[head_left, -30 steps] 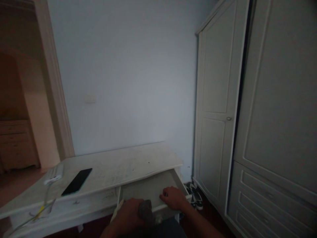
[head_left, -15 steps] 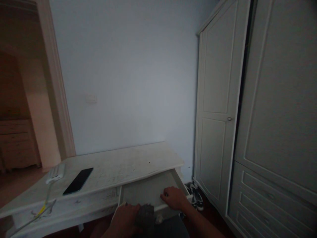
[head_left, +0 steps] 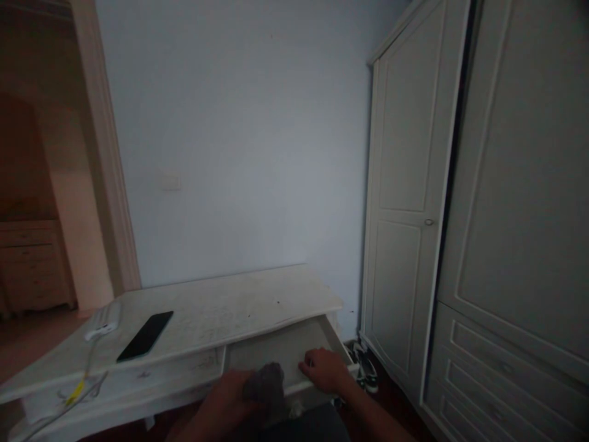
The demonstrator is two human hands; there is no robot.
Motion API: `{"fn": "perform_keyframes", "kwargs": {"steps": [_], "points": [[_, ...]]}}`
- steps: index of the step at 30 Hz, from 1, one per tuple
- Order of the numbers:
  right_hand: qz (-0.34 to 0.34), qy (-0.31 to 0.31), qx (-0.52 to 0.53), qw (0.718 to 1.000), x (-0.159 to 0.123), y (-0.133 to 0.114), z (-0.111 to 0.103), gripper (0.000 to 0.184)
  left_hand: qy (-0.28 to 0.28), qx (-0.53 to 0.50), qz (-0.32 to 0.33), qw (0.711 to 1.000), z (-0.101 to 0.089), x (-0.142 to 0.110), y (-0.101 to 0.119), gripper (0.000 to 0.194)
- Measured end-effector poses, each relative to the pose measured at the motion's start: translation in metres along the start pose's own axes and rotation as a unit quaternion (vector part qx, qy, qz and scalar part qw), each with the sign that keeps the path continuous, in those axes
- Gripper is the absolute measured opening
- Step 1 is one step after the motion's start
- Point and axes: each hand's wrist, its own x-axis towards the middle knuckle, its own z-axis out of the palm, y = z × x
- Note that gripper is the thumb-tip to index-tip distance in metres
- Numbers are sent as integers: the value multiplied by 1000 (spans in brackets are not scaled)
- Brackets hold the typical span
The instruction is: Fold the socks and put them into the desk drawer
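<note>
A drawer (head_left: 257, 355) is pulled out from the right part of a white desk (head_left: 202, 301). My left hand (head_left: 230, 393) is closed around a crumpled grey cloth (head_left: 269, 383), held over the drawer's front left part. The cloth hides that corner of the drawer. My right hand (head_left: 326, 369) has its fingers curled over the drawer's front edge toward the right. Below the edge, a pale knob (head_left: 296, 408) shows on the drawer's front.
A dark phone (head_left: 145, 336) and a white power strip (head_left: 103, 322) with a cable lie on the desk's left part. Sneakers (head_left: 365, 366) stand on the floor at right, beside a tall white wardrobe (head_left: 398, 264). A wall rises behind the desk.
My left hand has lifted slightly, bringing the grey cloth up and a little forward over the drawer edge. The right hand stays in nearly the same place.
</note>
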Motion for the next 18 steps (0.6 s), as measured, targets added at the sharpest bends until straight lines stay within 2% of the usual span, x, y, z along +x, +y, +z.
{"fn": "perform_keyframes", "kwargs": {"steps": [2,4,6,9,11,13,18], "points": [[1,-2,-2,1000,0,-1,-1,44,41,-38,-4,998,-5,2,-6,41],[0,-5,-3,1000,-1,-1,-2,45,73,-28,-19,997,-6,5,-7,54],[-1,-7,-4,1000,-1,-1,-3,46,49,22,-25,998,1,8,-3,68],[-1,-8,-6,1000,0,0,-3,46,-32,136,-45,989,24,14,7,82],[-1,-5,-7,1000,0,1,-1,46,-42,190,-52,979,39,18,11,81],[-1,-4,-8,1000,1,2,1,45,-27,207,-46,977,48,21,12,74],[-1,-3,-9,1000,2,2,3,46,-9,219,-28,975,48,21,8,61]]}}
